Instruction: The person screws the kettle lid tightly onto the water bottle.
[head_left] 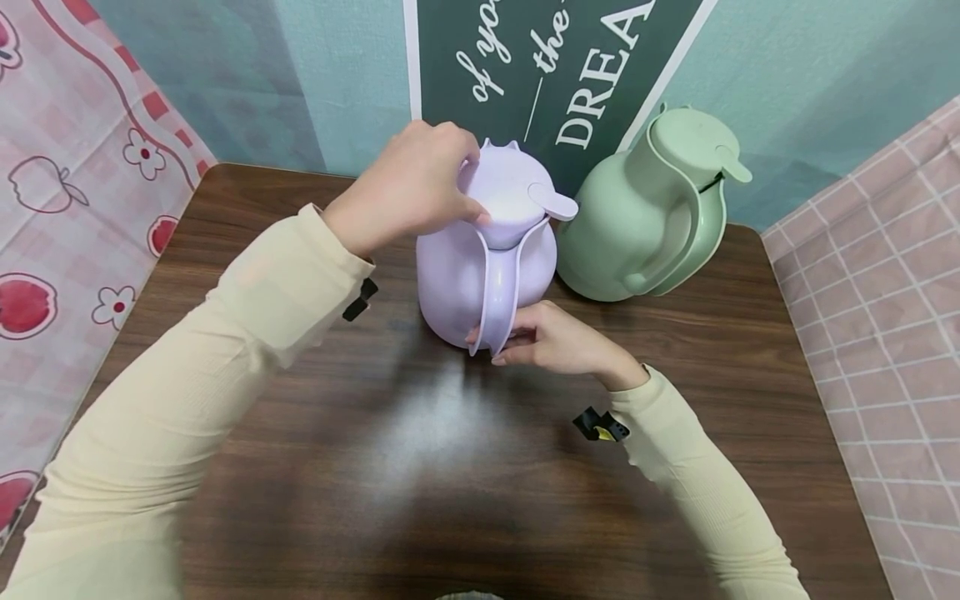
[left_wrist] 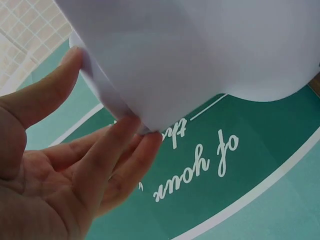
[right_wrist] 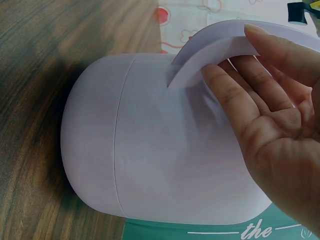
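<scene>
A lilac thermos jug [head_left: 450,287] stands upright on the dark wooden table, its handle [head_left: 500,287] facing me. My left hand [head_left: 420,179] holds the round lid [head_left: 513,183] from its left side. In the left wrist view, thumb and fingertips lie on opposite parts of the lid's edge. My right hand [head_left: 558,342] grips the lower part of the handle. The right wrist view shows its fingers [right_wrist: 227,90] passing under the handle and the thumb on the outer face. A flat lever [head_left: 553,202] sticks out of the lid toward the right.
Close on the right stands a pale green thermos jug [head_left: 630,217] of the same shape. A dark green sign [head_left: 555,75] with white lettering hangs behind. Patterned cloth [head_left: 82,192] borders the left, and pink grid cloth [head_left: 877,333] borders the right.
</scene>
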